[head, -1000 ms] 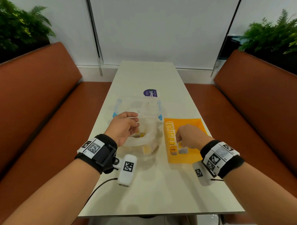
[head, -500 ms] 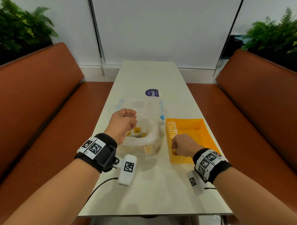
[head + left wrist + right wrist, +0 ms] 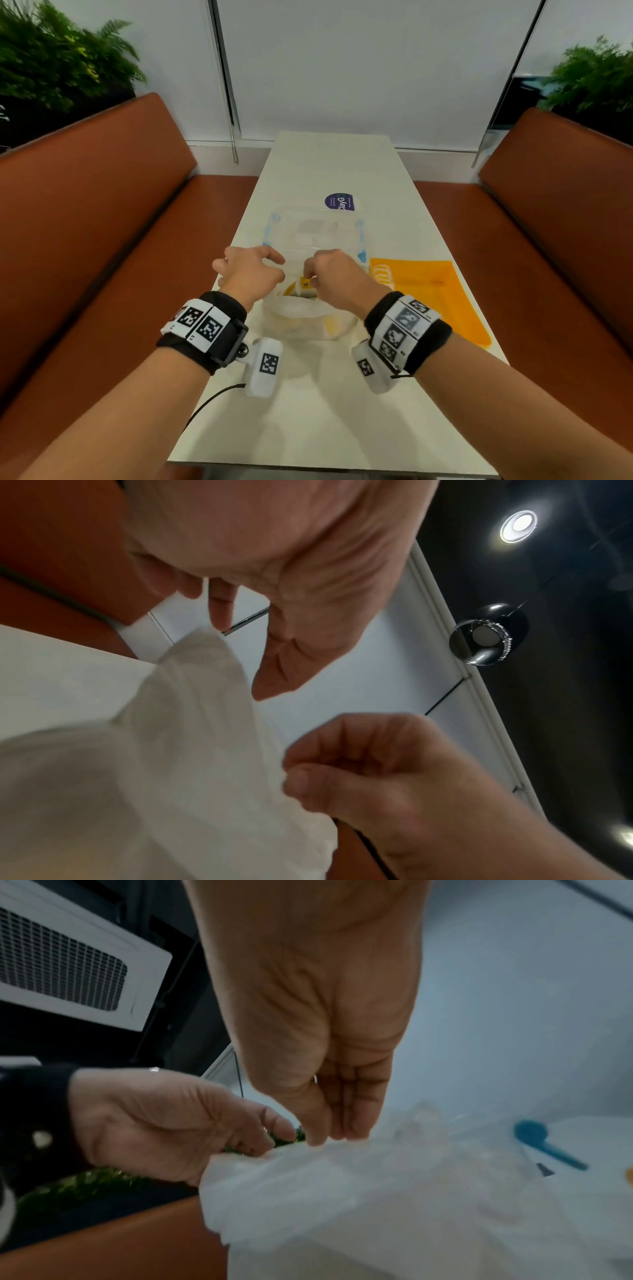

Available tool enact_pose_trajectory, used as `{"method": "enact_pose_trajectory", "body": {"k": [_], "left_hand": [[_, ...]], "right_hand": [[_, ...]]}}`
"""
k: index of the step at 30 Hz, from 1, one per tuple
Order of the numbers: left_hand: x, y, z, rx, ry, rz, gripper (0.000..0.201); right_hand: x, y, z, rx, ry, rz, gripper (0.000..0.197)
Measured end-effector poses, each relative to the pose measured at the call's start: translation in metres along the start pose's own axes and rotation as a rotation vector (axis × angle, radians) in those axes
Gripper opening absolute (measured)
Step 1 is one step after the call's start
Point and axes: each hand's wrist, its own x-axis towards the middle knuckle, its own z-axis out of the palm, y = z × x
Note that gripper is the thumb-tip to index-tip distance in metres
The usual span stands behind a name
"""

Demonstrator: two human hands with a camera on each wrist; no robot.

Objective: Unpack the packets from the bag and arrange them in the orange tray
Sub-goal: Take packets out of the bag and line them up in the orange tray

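A white translucent plastic bag (image 3: 301, 317) stands open on the table in front of me, with yellow tea packets (image 3: 306, 283) showing in its mouth. My left hand (image 3: 253, 270) holds the left side of the bag's rim with curled fingers. My right hand (image 3: 330, 277) is at the right side of the mouth; its thumb and fingers pinch the bag's rim (image 3: 329, 1144). The orange tray (image 3: 438, 298) lies to the right of the bag. A row of packets (image 3: 381, 274) stands along its left edge.
A clear plastic box with blue clips (image 3: 315, 233) sits just behind the bag, and a purple sticker (image 3: 339, 202) lies beyond it. Orange benches (image 3: 102, 222) flank the narrow white table (image 3: 308, 428).
My right hand left the tray, where it had set down a packet, and moved left to the bag's mouth. My left hand stayed at the bag's rim.
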Motion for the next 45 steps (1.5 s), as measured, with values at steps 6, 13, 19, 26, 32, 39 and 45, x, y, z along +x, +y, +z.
{"method": "enact_pose_trajectory", "body": {"k": [6,13,19,26,32,39,45], "left_hand": [[-0.002,-0.012,0.000,-0.120,-0.288,-0.045,0.061],[0.000,-0.010,-0.005,-0.145,-0.298,-0.013,0.076],[0.000,-0.007,-0.005,-0.096,-0.300,0.012,0.074],[-0.003,-0.008,-0.003,-0.061,-0.303,0.028,0.075],[-0.004,-0.008,-0.006,-0.020,-0.291,0.043,0.075],[-0.005,-0.005,-0.011,0.023,-0.280,0.072,0.071],[-0.004,-0.001,-0.009,0.060,-0.296,0.073,0.069]], "right_hand": [[0.035,-0.013,0.026,-0.076,-0.376,-0.007,0.041],[0.048,-0.017,0.057,-0.120,-0.603,0.254,0.055],[0.050,-0.006,0.074,-0.121,-0.568,0.361,0.077],[0.045,-0.010,0.071,-0.119,-0.603,0.202,0.070],[0.031,-0.018,0.030,-0.037,-0.495,0.034,0.044],[0.031,0.000,0.005,0.096,-0.339,-0.078,0.055],[0.032,0.016,-0.010,0.363,-0.207,-0.003,0.052]]}}
